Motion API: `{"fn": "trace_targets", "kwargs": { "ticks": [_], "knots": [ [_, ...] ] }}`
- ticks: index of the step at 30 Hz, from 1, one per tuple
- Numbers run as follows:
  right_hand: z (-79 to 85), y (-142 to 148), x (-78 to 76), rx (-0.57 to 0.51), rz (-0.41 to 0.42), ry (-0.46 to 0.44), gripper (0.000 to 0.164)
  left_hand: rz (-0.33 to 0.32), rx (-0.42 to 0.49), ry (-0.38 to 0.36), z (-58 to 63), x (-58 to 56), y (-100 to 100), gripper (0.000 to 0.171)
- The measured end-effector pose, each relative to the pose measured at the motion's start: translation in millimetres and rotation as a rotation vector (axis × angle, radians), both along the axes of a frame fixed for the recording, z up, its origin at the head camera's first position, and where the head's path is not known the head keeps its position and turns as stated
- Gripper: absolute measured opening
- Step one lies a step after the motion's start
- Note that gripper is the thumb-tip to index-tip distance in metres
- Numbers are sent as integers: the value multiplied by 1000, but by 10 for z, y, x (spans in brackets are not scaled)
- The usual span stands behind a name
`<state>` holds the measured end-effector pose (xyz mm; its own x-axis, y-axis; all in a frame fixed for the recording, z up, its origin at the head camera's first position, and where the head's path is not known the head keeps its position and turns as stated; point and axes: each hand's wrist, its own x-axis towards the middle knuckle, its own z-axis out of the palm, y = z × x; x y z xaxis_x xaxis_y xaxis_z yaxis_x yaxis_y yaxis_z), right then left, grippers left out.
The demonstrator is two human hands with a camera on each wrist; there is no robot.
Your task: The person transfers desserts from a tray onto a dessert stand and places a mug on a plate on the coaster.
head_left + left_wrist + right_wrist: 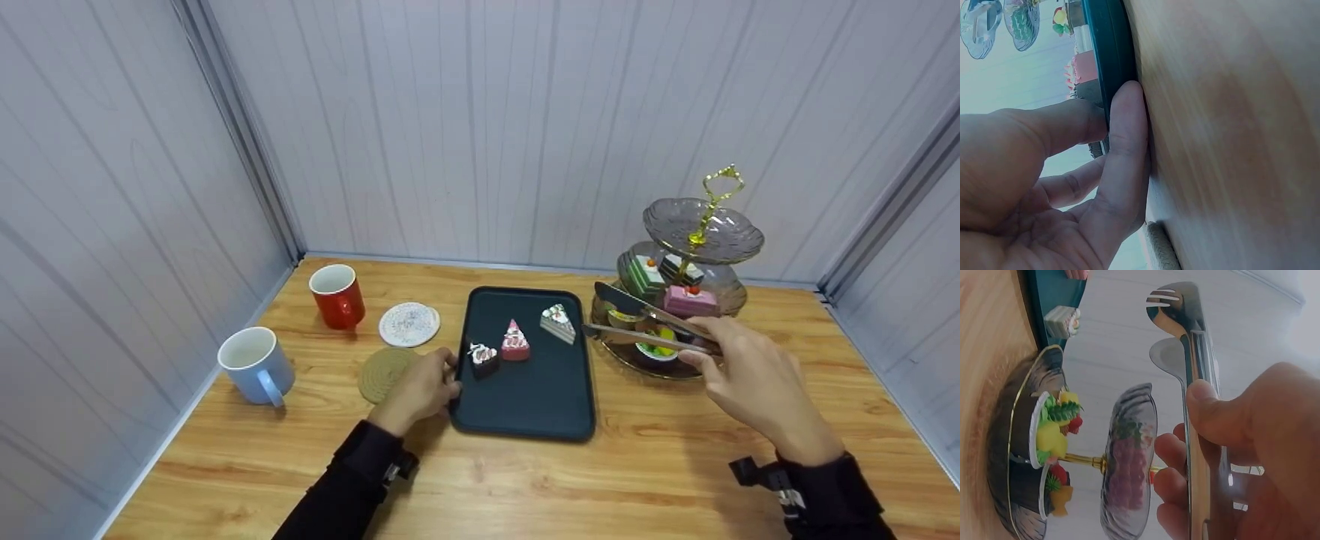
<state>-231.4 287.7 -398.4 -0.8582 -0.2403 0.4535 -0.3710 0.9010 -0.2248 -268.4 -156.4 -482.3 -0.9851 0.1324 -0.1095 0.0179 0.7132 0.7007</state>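
Pinching the left rim of a dark rectangular tray with a raised edge (525, 405), the left hand (422, 386) sits just beside a tan round woven coaster (382, 373). Tray lies flat on the wood-grain tabletop (480, 480), three cake wedges on it: dark brown with white topping (484, 367), pink with white topping (515, 348), pale layered one (558, 325) near the far right corner. Right hand (761, 382): grip firmly round long silver metal tongs (1204, 363), thumb along one arm. Tong tips stand apart, nothing between them, close to the tray's right edge and the near left of a smoky ribbed tiered stand with gold stem (664, 217); whether they touch the stand, cannot tell. Bottom tier bears fruit-topped cakes in cups (1051, 439); tier above, a pink rectangular cake (688, 301) and a green-and-white layered cake (646, 279). Handling, as judged: tongs stiff, smooth, springy, best squeezed evenly mid-arm. Cakes probably light, perhaps soft; toppings look easily knocked, so take hold low across the sides. Tray likely light and rigid, apt to slide; the rim offers the surest hold, clear of the wedges.
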Motion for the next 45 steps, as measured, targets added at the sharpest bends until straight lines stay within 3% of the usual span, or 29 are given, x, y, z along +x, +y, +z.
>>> {"fn": "trace_targets", "kwargs": {
  "ticks": [9, 15, 23, 32, 39, 45],
  "knots": [
    [-144, -197, -40, 25, 38, 17, 43, -20, -25, 39, -4, -3, 0, 33],
    [-241, -342, -81, 68, 37, 3, 42, -14, -8, 27, -13, -9, -2, 32],
    [-350, -496, -105, 65, 3, -48, 42, -9, -5, 15, -11, -14, 5, 32],
    [-449, -641, -138, 77, -94, -153, 46, -10, -1, 8, -6, -1, -4, 32],
    [-518, -743, -173, 13, -59, -167, 46, -18, -21, 37, -12, 9, -13, 31],
    [-542, -820, -215, -69, -22, -223, 43, -15, -19, 18, -8, 4, -13, 31]
  ]
}}
